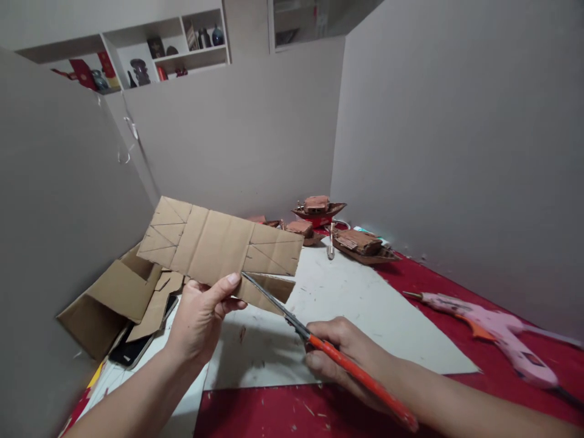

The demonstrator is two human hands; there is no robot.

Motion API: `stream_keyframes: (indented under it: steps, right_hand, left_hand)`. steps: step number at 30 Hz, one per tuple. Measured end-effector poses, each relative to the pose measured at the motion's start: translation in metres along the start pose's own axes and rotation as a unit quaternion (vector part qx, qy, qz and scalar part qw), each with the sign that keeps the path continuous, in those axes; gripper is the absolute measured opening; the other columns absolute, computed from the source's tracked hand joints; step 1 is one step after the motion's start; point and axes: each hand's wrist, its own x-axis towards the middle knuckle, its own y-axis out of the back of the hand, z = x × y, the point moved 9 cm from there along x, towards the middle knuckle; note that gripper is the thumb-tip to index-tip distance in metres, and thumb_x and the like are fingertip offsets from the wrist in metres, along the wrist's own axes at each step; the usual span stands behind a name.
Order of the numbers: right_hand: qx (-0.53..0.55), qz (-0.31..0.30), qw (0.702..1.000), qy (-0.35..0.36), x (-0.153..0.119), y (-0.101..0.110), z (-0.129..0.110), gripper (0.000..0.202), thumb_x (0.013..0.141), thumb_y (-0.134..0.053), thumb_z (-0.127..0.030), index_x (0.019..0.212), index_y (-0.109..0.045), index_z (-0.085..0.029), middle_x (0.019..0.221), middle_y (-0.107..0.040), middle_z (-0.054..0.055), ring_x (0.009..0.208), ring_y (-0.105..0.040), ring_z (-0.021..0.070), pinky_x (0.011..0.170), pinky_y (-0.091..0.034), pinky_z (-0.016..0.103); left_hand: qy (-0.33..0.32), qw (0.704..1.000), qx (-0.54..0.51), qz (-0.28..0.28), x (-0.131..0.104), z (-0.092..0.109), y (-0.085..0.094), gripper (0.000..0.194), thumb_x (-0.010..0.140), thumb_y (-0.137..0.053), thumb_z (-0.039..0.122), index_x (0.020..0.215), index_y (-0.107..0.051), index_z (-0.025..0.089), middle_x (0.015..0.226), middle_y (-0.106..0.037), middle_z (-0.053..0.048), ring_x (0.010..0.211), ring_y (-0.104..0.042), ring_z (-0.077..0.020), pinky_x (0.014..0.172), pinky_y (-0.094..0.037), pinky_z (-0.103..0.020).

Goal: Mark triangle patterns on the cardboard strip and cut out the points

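Pinching the marked cardboard (219, 243) near its lower edge, the left hand (196, 313) holds it aloft, the right hand (353, 347) curls its fingers round red-handled scissors (320, 347) at the slit, and open white sheet (365, 316) stretches toward the pink glue gun (495, 322)

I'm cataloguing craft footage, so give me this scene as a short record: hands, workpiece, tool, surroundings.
Left hand: pinches the cardboard near its lower edge
Right hand: holds the red-handled scissors
Cardboard: dark drawn lines; lower strip partly cut from the right end
Scissors: tip at the inner end of the cut
Far end: brown model boats
Right side: pink glue gun on red surface
Left side: phone partly under cardboard scraps
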Motion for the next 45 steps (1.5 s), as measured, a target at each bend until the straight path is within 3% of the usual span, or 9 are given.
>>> stream_keyframes:
  steps: [4, 12, 19, 26, 36, 39, 41, 45]
  right_hand:
    - [-0.021, 0.012, 1.0, 0.007, 0.001, 0.001, 0.0, 0.056, 0.087, -0.045, -0.073, 0.065, -0.039, -0.021, 0.057, -0.033, -0.006, 0.052, -0.026, 0.0095, 0.045, -0.023, 0.024]
    - [-0.02, 0.021, 0.998, 0.055, 0.0, -0.001, 0.002, 0.053, 0.087, -0.05, -0.068, 0.064, -0.036, -0.022, 0.057, -0.029, -0.007, 0.052, -0.025, 0.0091, 0.045, -0.023, 0.023]
    - [-0.085, 0.033, 0.995, 0.043, -0.001, 0.004, 0.002, 0.047, 0.085, -0.053, -0.063, 0.069, -0.041, -0.021, 0.06, -0.039, -0.004, 0.053, -0.032, 0.0105, 0.045, -0.026, 0.023]
    - [-0.103, 0.047, 0.993, 0.037, -0.002, 0.005, 0.002, 0.046, 0.087, -0.053, -0.061, 0.068, -0.04, -0.021, 0.06, -0.037, -0.005, 0.053, -0.03, 0.0095, 0.045, -0.026, 0.022]
    - [-0.082, 0.044, 0.995, 0.034, -0.003, 0.005, 0.001, 0.048, 0.089, -0.051, -0.062, 0.065, -0.035, -0.022, 0.06, -0.029, -0.007, 0.054, -0.025, 0.0098, 0.047, -0.024, 0.024]
    - [-0.098, 0.052, 0.993, 0.043, -0.003, 0.007, -0.001, 0.048, 0.087, -0.053, -0.06, 0.065, -0.034, -0.023, 0.058, -0.03, -0.007, 0.052, -0.024, 0.009, 0.045, -0.023, 0.024]
    - [-0.127, 0.072, 0.988, 0.045, -0.003, 0.011, -0.003, 0.047, 0.085, -0.056, -0.06, 0.065, -0.035, -0.023, 0.057, -0.031, -0.007, 0.051, -0.025, 0.0091, 0.046, -0.023, 0.024]
    - [-0.177, 0.091, 0.98, 0.031, -0.003, 0.014, -0.003, 0.042, 0.085, -0.059, -0.055, 0.068, -0.039, -0.023, 0.058, -0.038, -0.006, 0.051, -0.03, 0.0099, 0.048, -0.027, 0.024]
  left_hand:
    - [0.003, 1.0, -0.004, -0.022, -0.004, 0.001, -0.004, 0.025, 0.067, -0.09, 0.022, 0.078, -0.071, 0.011, 0.071, -0.068, -0.001, 0.061, -0.063, -0.0121, 0.051, -0.058, -0.025]
    - [-0.006, 0.999, -0.017, -0.031, -0.011, 0.01, -0.009, 0.025, 0.066, -0.089, 0.02, 0.065, -0.065, 0.013, 0.076, -0.071, -0.001, 0.065, -0.065, -0.0125, 0.05, -0.058, -0.022]
    - [0.007, 0.999, -0.018, -0.04, -0.017, 0.01, -0.012, 0.02, 0.067, -0.089, 0.021, 0.071, -0.072, 0.011, 0.07, -0.07, -0.001, 0.06, -0.062, -0.0111, 0.049, -0.056, -0.021]
    - [-0.007, 0.999, -0.035, -0.012, -0.018, 0.005, -0.008, 0.025, 0.065, -0.091, 0.024, 0.07, -0.069, 0.013, 0.072, -0.072, -0.001, 0.063, -0.066, -0.0126, 0.051, -0.056, -0.02]
    - [-0.011, 0.999, -0.043, -0.022, -0.013, 0.003, -0.009, 0.021, 0.067, -0.089, 0.02, 0.072, -0.07, 0.013, 0.071, -0.072, -0.001, 0.061, -0.066, -0.0121, 0.051, -0.055, -0.02]
    - [0.015, 0.998, -0.049, -0.034, -0.015, 0.002, -0.01, 0.023, 0.066, -0.09, 0.021, 0.069, -0.069, 0.012, 0.072, -0.072, -0.002, 0.06, -0.064, -0.0106, 0.05, -0.055, -0.019]
    - [0.044, 0.997, -0.062, -0.02, -0.017, -0.001, -0.01, 0.029, 0.062, -0.092, 0.022, 0.065, -0.065, 0.013, 0.071, -0.072, -0.002, 0.059, -0.063, -0.0103, 0.049, -0.055, -0.019]
    - [0.074, 0.991, -0.083, 0.071, -0.022, -0.006, 0.0, 0.045, 0.047, -0.097, 0.017, 0.058, -0.053, 0.016, 0.066, -0.068, 0.001, 0.057, -0.062, -0.0106, 0.046, -0.054, -0.019]
